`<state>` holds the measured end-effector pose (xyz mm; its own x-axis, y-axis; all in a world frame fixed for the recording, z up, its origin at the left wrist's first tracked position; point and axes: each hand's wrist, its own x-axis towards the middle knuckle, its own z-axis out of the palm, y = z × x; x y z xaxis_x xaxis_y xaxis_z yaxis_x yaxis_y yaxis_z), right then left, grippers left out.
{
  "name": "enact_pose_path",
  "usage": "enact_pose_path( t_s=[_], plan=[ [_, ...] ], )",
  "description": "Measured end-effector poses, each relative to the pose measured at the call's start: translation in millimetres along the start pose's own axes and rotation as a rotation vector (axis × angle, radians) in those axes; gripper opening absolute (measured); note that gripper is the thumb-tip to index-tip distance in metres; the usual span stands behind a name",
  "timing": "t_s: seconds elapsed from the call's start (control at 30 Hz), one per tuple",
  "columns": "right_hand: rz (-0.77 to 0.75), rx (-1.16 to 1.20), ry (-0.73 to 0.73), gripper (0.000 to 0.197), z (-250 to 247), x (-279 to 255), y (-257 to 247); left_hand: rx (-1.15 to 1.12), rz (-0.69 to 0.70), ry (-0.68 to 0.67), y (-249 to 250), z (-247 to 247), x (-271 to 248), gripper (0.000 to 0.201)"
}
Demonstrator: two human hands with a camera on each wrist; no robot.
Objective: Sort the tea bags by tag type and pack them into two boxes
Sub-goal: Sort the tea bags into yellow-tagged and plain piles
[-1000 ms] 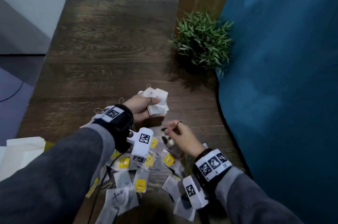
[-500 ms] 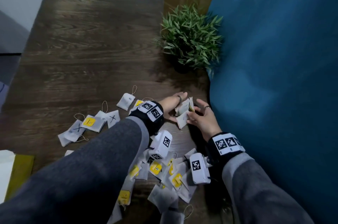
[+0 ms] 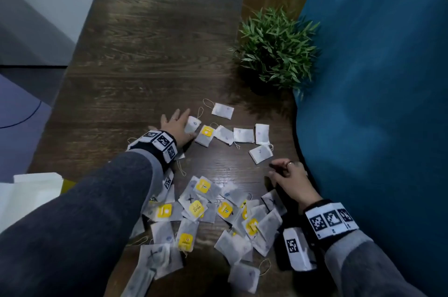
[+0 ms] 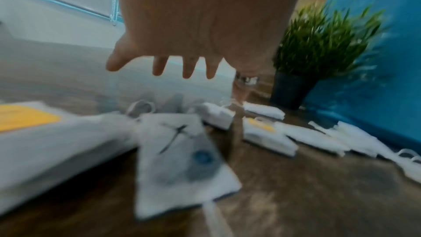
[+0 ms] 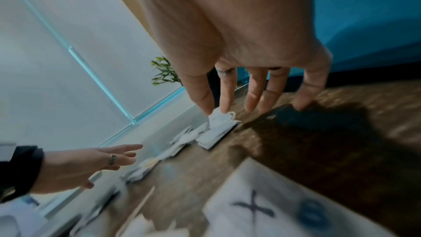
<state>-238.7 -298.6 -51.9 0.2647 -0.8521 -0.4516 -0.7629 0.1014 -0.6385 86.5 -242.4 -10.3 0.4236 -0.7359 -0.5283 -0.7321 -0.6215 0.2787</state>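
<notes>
White tea bags [image 3: 243, 135] lie between both open, spread hands.

**Two hands reach out low**

The left hand [image 3: 178, 125] is stretched forward, palm down, with its fingers [image 4: 188, 68] straight and spread apart. The right hand [image 3: 289, 179] is closer to the body, palm down too. Its fingers [image 5: 255, 93] point down, loosely bent. Both arms wear grey sleeves and wrist bands.

Dim, cool light, pale glare on the far end of the dark wooden bench [image 3: 150, 37], wrist views motion-blurred, near white tea bags [image 4: 182, 152] smeared, edges bowed
</notes>
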Motion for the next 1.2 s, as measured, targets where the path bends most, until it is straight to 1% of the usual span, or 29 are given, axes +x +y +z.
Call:
enact_pose_path(
  t_s=[0.03,0.07,0.17,0.23,0.33,0.47,0.53,0.6,0.67,0.73,0.8,0.83,0.87,0.97,1.07,1.13,1.17,1.2],
  plan=[
    [0.022,-0.003,-0.033,0.026,2.3,-9.7,-4.8,0.021,0.031,-0.027,-3.4,5.6,-1.7,0.068],
    [0.036,0.007,-0.05,0.021,2.0,-24.8,-20.3,0.037,0.058,-0.025,-5.1,10.4,-4.7,0.064],
    [0.013,-0.073,-0.096,0.028,10.2,-43.6,-31.6,0.065,0.136,0.094,-6.4,21.7,-18.3,0.051],
    [-0.027,-0.177,-0.108,0.033,16.3,-50.6,-35.4,0.076,0.199,0.134,-7.6,28.4,-29.1,0.048],
    [-0.053,-0.247,-0.144,0.029,19.0,-58.2,-39.9,0.117,0.267,0.117,-10.2,39.9,-51.1,0.046],
    [-0.135,-0.323,-0.133,0.026,11.1,-57.9,-51.6,0.194,0.32,0.108,-18.1,57.5,-83.5,0.04],
    [-0.17,-0.37,-0.106,0.03,6.5,-46.6,-66.3,0.159,0.304,0.142,-19.1,56.7,-88.4,0.039],
    [-0.225,-0.453,-0.083,0.038,2.4,-31.1,-87.0,0.091,0.303,0.18,-13.8,50.0,-83.2,0.047],
    [-0.299,-0.603,-0.11,0.05,3.7,-14.7,-107.9,0.095,0.329,0.133,-2.2,43.5,-72.7,0.058],
    [-0.343,-0.763,-0.202,0.061,13.7,-3.3,-122.4,0.185,0.357,0.015,10.5,39.9,-64.7,0.063],
    [-0.348,-0.882,-0.296,0.065,28.1,4.3,-127.7,0.29,0.356,-0.111,17.9,40.0,-61.6,0.064],
    [-0.348,-0.931,-0.328,0.066,34.8,7.9,-127.0,0.309,0.346,-0.153,19.2,41.3,-62.4,0.064],
    [-0.353,-0.97,-0.343,0.068,39.7,10.7,-125.1,0.311,0.339,-0.166,19.4,43.2,-65.3,0.064],
    [-0.35,-1.009,-0.298,0.067,39.1,16.8,-119.4,0.334,0.364,-0.128,15.8,49.6,-79.8,0.059],
    [-0.351,-0.953,-0.203,0.056,30.9,23.9,-119.6,0.319,0.422,-0.116,7.8,54.7,-96.1,0.052],
    [-0.42,-0.891,-0.099,0.047,28.6,33.2,-127.1,0.193,0.467,-0.054,0.9,55.0,-101.6,0.044],
    [-0.467,-0.858,-0.055,0.045,29.0,40.1,-133.3,0.098,0.459,0.001,-3.1,52.9,-102.3,0.043],
    [-0.506,-0.833,-0.036,0.044,30.8,47.8,-140.6,0.017,0.415,0.066,-7.8,48.9,-101.8,0.044]
  ],
)
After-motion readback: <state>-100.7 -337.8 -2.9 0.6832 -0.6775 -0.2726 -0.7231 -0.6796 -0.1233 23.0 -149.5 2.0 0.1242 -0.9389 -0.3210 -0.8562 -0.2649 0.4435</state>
